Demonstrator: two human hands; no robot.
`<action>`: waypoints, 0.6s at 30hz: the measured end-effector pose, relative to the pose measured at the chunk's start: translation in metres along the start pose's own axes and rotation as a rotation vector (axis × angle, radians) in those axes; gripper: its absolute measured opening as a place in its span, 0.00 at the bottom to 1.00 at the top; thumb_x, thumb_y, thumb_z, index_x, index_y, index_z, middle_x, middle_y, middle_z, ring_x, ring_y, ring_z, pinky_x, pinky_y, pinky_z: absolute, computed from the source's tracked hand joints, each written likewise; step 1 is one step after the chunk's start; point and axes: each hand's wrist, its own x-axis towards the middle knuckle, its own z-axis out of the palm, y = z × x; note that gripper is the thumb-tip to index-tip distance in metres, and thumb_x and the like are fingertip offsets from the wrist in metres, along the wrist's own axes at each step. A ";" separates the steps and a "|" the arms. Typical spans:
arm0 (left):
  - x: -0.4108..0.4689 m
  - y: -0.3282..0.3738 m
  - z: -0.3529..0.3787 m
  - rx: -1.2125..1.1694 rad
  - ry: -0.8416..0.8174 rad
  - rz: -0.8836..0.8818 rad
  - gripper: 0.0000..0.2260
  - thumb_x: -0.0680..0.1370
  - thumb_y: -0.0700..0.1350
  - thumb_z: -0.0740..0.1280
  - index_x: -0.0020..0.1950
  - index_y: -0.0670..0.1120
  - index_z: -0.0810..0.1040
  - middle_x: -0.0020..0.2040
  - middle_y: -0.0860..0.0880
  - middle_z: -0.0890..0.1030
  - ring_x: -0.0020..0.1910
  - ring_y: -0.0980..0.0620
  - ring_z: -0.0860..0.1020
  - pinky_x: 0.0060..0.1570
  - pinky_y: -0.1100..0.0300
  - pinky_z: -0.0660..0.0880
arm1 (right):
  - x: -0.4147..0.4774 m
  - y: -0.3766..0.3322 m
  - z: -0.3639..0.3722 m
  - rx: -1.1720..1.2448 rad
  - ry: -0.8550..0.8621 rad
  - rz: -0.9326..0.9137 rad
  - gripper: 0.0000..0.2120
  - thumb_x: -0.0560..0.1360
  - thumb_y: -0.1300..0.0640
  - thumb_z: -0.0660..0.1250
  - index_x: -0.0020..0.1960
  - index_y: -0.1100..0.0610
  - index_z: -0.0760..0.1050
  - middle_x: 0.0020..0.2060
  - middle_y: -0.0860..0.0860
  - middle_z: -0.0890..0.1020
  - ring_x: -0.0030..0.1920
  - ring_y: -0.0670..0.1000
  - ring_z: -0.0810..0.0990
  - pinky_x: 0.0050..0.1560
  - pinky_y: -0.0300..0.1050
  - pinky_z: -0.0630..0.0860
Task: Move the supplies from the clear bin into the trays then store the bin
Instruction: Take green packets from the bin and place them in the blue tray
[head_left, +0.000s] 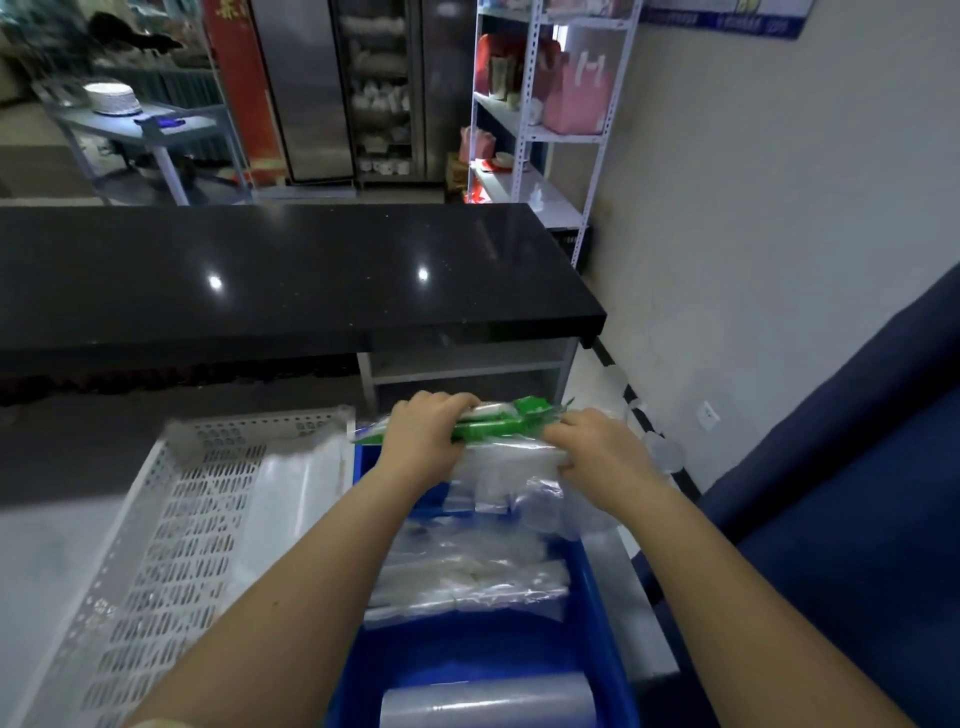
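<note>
1. Both hands closed their grip on a green-topped clear packet (498, 423), the left hand (423, 434) clamped over its left end and the right hand (597, 449) pinching its right edge.
2. At far left, a white perforated tray (171, 525) sat on the bench, touching the blue tray (597, 597).
3. The packet hung over the blue tray's far end, above clear bags (467, 577) already lying inside.
4. Lowering it level and flat would likely keep the slippery stack from sliding.
5. No clear bin could be picked out.
</note>
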 end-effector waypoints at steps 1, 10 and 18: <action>-0.001 0.002 0.005 0.006 -0.027 0.005 0.22 0.71 0.43 0.69 0.64 0.56 0.73 0.55 0.52 0.80 0.55 0.46 0.74 0.52 0.50 0.70 | -0.003 0.001 0.000 -0.001 -0.020 0.013 0.13 0.70 0.60 0.66 0.54 0.52 0.76 0.50 0.50 0.78 0.52 0.54 0.73 0.48 0.49 0.71; -0.008 -0.001 0.006 -0.094 -0.091 0.000 0.24 0.70 0.42 0.67 0.64 0.58 0.73 0.55 0.52 0.80 0.57 0.46 0.73 0.53 0.50 0.72 | -0.013 0.003 0.013 -0.007 -0.074 0.075 0.10 0.70 0.59 0.65 0.51 0.54 0.76 0.48 0.51 0.77 0.51 0.54 0.73 0.47 0.50 0.72; -0.006 0.001 0.016 -0.096 -0.178 -0.007 0.24 0.71 0.40 0.66 0.65 0.55 0.72 0.57 0.50 0.79 0.56 0.46 0.74 0.52 0.50 0.73 | -0.017 0.007 0.016 0.049 -0.046 0.065 0.12 0.69 0.61 0.67 0.52 0.53 0.77 0.47 0.50 0.78 0.49 0.54 0.74 0.45 0.47 0.70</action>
